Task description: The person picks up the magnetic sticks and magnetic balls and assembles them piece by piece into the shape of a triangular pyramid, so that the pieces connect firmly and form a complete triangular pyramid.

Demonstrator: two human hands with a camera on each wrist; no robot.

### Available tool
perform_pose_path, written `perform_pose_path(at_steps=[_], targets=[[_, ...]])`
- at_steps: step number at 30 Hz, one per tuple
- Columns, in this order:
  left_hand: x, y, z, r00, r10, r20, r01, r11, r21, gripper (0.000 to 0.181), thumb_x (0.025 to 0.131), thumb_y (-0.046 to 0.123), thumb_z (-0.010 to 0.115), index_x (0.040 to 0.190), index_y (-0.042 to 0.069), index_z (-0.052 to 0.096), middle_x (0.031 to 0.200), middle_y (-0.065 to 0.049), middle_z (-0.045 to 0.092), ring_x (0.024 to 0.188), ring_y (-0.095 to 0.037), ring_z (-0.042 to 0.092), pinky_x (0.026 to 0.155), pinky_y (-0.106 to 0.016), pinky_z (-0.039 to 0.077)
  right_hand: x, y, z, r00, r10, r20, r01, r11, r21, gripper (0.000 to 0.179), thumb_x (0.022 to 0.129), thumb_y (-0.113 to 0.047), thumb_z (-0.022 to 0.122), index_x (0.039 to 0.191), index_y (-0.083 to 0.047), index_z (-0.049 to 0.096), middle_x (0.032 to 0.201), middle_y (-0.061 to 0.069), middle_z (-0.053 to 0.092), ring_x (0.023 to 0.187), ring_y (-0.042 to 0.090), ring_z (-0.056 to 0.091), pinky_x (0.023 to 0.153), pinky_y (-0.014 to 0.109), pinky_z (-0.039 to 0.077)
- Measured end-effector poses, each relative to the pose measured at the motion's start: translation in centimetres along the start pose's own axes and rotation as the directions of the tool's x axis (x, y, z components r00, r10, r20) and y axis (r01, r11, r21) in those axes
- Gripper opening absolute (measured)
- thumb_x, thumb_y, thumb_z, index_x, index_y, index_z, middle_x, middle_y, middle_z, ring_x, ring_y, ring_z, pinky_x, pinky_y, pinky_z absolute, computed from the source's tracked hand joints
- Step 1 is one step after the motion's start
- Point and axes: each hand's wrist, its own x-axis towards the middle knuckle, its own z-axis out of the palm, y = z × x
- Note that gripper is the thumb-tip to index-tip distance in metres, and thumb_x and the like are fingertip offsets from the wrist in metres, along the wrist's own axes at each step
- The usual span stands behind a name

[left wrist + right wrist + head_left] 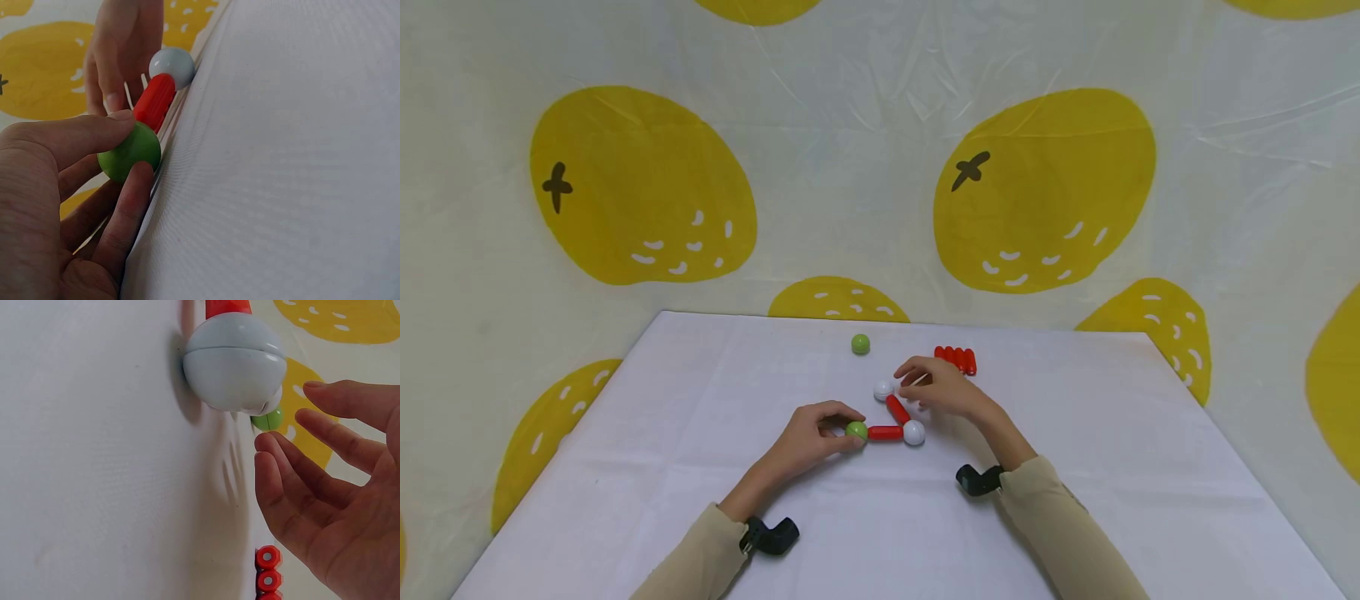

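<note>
My left hand (816,433) pinches a green ball (129,153) between thumb and fingers. From that ball a red rod (886,432) runs right to a white ball (913,432). A second red rod (897,409) slants from there up to another white ball (883,389), so the joined pieces form a V lying on the table. Just right of the upper white ball, my right hand (942,387) hovers with fingers loosely bent and nothing between them. In the right wrist view its fingertips (265,461) are apart from the near white ball (235,362).
A loose green ball (861,343) sits toward the back of the white-covered table (737,358). Several red rods (956,359) lie side by side behind my right hand. A lemon-patterned cloth (842,183) hangs behind the table's far edge.
</note>
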Motion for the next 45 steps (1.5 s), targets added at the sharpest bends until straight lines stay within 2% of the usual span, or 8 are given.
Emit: perform_pose_path(at_steps=[10,18,25,38,45], targets=[[0.2,-0.2,0.0,1.0,0.008,-0.002,-0.008,1.0,-0.003,0.031,0.089,0.033,0.081,0.118,0.023,0.076,0.116,0.006,0.074,0.106,-0.016,0.063,0.079,-0.02,0.053,0.0,0.7,-0.5,1.0,-0.024,0.0,0.024,1.0,-0.009,0.03,0.097,-0.021,0.071,0.125,-0.011,0.068,0.118,0.01,0.07,0.095,0.021,0.068,0.079,0.033,0.062],[0.4,0.1,-0.2,1.0,0.013,0.004,-0.013,1.0,0.006,0.033,0.089,0.034,0.082,0.119,0.023,0.075,0.116,0.007,0.074,0.106,-0.014,0.063,0.08,-0.02,0.053,-0.5,0.7,-0.7,0.998,-0.035,0.055,0.036,0.999,-0.001,0.027,0.098,-0.02,0.068,0.123,-0.01,0.068,0.118,0.012,0.069,0.094,0.024,0.065,0.081,0.036,0.061],[0.3,0.0,-0.2,1.0,0.018,-0.003,-0.018,1.0,0.005,0.032,0.09,0.034,0.081,0.118,0.022,0.076,0.116,0.006,0.074,0.107,-0.016,0.063,0.08,-0.02,0.053,-0.3,0.8,-0.6,0.997,-0.048,0.068,0.048,0.999,0.003,0.026,0.099,-0.02,0.067,0.123,-0.01,0.068,0.118,0.011,0.07,0.094,0.023,0.066,0.081,0.034,0.06],[0.0,-0.2,-0.1,1.0,0.006,-0.004,-0.006,1.0,0.001,0.032,0.09,0.034,0.081,0.119,0.023,0.075,0.117,0.006,0.073,0.109,-0.017,0.063,0.081,-0.02,0.053,-0.4,0.9,-0.6,0.995,-0.05,0.091,0.05,0.999,0.005,0.026,0.098,-0.021,0.068,0.122,-0.01,0.069,0.117,0.012,0.069,0.094,0.023,0.065,0.082,0.033,0.06],[0.0,0.0,0.1,1.0,-0.012,-0.003,0.012,1.0,0.007,0.032,0.089,0.035,0.081,0.119,0.025,0.075,0.117,0.01,0.072,0.109,-0.014,0.063,0.082,-0.021,0.055,-0.5,1.2,-0.7,0.994,-0.047,0.094,0.048,0.999,-0.007,0.026,0.097,-0.02,0.069,0.122,-0.01,0.069,0.116,0.011,0.07,0.096,0.022,0.065,0.083,0.034,0.061]])
